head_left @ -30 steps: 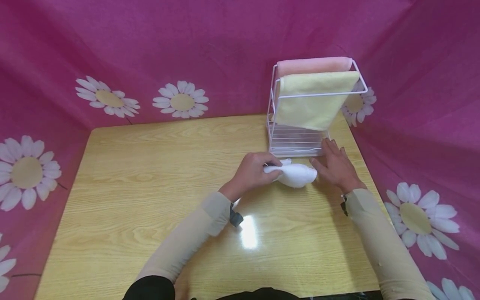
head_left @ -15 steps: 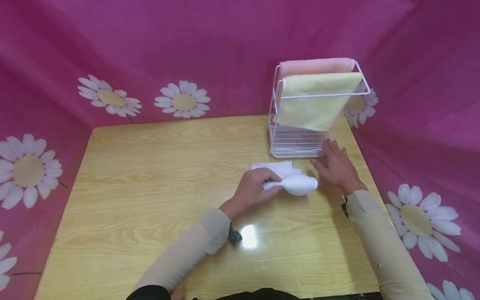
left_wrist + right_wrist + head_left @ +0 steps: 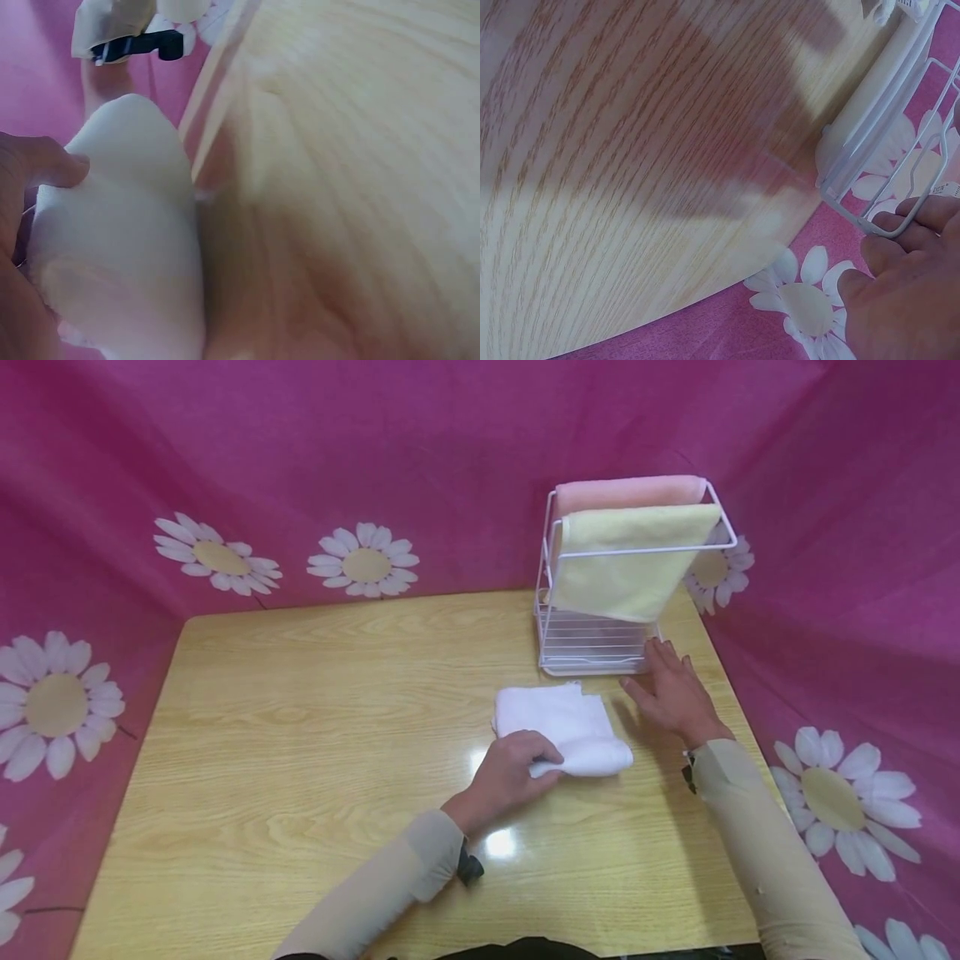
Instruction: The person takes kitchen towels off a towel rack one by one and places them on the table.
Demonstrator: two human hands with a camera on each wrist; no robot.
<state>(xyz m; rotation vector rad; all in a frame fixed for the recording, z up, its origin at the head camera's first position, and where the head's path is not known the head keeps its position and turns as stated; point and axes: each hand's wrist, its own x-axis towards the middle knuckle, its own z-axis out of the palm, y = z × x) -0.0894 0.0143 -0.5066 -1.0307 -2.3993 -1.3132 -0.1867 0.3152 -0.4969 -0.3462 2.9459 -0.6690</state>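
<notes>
A white cloth point(image 3: 566, 718) is lying folded on the wooden bench point(image 3: 322, 710), just in front of the wire rack, its near edge bulging up into a soft, rounded roll. The person's left hand point(image 3: 510, 768) is pinching that rolled edge at its left end, the grip clamped on the fabric between thumb and fingers; the left wrist view is showing the white bulge close up, with a digit pressing against it.

Over to the right, the right hand point(image 3: 675, 693) is reaching forward, palm down, its thumb standing apart from the fingers and the grip holding nothing. Its fingertips are sitting at the near right corner of the white rack point(image 3: 592, 671); whether they are touching the wire, I cannot tell.

From the rack's upper part a yellow towel point(image 3: 626, 577) is hanging in front of a pink towel point(image 3: 630, 489). Beige sleeves point(image 3: 757, 835) are covering the forearms, and a dark device point(image 3: 470, 866) is showing at the left wrist. Behind everything, a magenta curtain point(image 3: 450, 460) printed with big white daisies is surrounding the bench.
</notes>
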